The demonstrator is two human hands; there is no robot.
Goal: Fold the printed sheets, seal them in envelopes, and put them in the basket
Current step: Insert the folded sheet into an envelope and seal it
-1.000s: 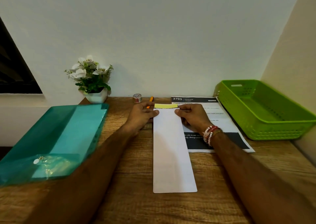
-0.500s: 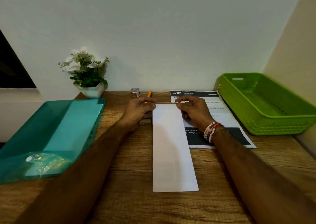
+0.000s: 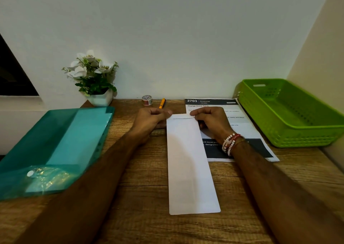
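Note:
A long white envelope (image 3: 189,165) lies lengthwise on the wooden desk (image 3: 141,197), its flap folded down at the far end. My left hand (image 3: 151,120) pinches the flap's left corner and my right hand (image 3: 212,122) pinches its right corner. A printed sheet (image 3: 242,132) with a black "2703" header lies flat under my right hand and partly under the envelope. The green basket (image 3: 290,137) stands at the right, with nothing visible inside it.
A teal plastic folder (image 3: 55,147) covers the desk's left side. At the back by the wall stand a potted white flower (image 3: 95,80), a small tape roll (image 3: 147,100) and an orange pen (image 3: 162,103). A wall closes the right side.
The yellow adhesive strip at the envelope's far end was showing; both hands have folded the flap down over it and now press its corners.

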